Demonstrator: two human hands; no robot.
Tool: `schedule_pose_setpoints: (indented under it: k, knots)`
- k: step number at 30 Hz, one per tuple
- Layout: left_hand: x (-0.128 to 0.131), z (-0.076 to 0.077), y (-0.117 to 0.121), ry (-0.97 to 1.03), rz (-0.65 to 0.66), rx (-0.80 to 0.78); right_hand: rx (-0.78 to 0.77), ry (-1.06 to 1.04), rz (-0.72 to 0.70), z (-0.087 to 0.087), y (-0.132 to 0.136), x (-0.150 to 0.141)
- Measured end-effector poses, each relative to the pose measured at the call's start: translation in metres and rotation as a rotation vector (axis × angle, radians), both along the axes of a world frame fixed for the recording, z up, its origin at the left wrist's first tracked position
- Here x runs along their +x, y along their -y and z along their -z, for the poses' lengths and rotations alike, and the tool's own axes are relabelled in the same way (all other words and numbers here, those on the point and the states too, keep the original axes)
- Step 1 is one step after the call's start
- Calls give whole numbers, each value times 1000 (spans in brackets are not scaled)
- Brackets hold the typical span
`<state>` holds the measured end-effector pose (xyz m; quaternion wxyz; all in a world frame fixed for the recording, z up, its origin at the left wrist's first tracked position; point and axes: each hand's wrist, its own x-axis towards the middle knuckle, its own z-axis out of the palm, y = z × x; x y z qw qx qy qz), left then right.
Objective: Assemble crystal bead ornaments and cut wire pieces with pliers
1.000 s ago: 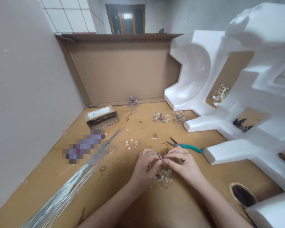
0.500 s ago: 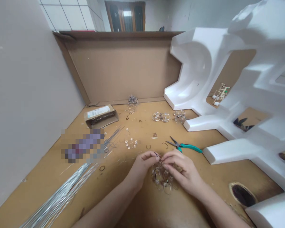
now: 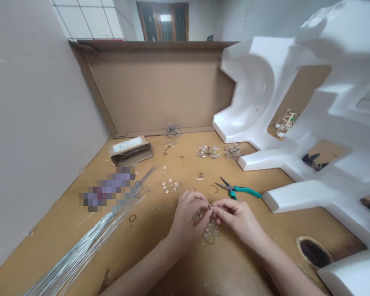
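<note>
My left hand (image 3: 188, 213) and my right hand (image 3: 236, 213) meet at the front middle of the table, fingertips pinched together. Between them is a beaded wire piece (image 3: 211, 235) of clear beads on thin looped wire; its upper part is mostly covered by my fingers. A short dark bit shows at the pinch, too small to name. Beyond my right hand lie pliers (image 3: 246, 190) with teal handles, jaws apart. A curved dark wire (image 3: 214, 189) rests near their tips. Farther left is a loose ring of clear beads (image 3: 170, 186).
Long straight wires (image 3: 80, 250) lie at the left beside a small open cardboard box (image 3: 131, 150). Two finished-looking bead clusters (image 3: 209, 151) and a wire tangle (image 3: 172, 130) stand farther back. White foam packaging (image 3: 283, 164) borders the right; a dark-centred hole or disc (image 3: 314, 251) is near it.
My left hand has turned over the beaded wire piece, its fingers now covering more of it. My right hand has shifted slightly, and the piece has tilted between them.
</note>
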<state>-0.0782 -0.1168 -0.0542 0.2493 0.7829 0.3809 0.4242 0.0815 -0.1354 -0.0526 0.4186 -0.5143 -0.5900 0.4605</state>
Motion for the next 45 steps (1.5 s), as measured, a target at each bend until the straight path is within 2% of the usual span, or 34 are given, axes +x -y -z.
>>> schedule_pose_setpoints:
  k: [3,6,10,13,16,19,22,25,27,29,32,37,42,45]
  knots:
    - [-3,-6,-1,-82,23,65,114,104,-153,-5,3,3]
    - [-4,-9,-3,-57,36,-10,134,110,-250,-7,3,6]
    - [-4,-8,-5,52,93,-209,52,100,-187,-4,2,4]
    - [-4,-7,-6,56,100,-241,-70,-32,-139,-4,0,2]
    - [-5,-8,-6,-98,66,-61,-148,-141,-92,-6,-2,1]
    - [-4,-8,-4,-275,50,198,-162,-171,-68,-7,-3,1]
    - [-4,-3,-2,-368,34,396,-184,-189,-56,-8,-3,1]
    - [-4,4,-2,-423,34,510,-207,-190,-46,-10,-2,-1]
    - [-3,7,-2,-446,40,527,-210,-183,-50,-10,-2,-1]
    - [-3,7,-2,-451,33,483,-211,-177,-54,-9,-3,-1]
    - [-3,1,-1,-384,41,329,-220,-211,-26,-7,-4,1]
    - [-5,-9,1,-367,205,224,-249,-364,-39,-5,-6,5]
    - [-9,-14,-3,-388,199,131,-256,-367,-78,-2,-5,4]
    - [-8,-11,-3,-300,178,55,-241,-360,-93,1,-5,4]
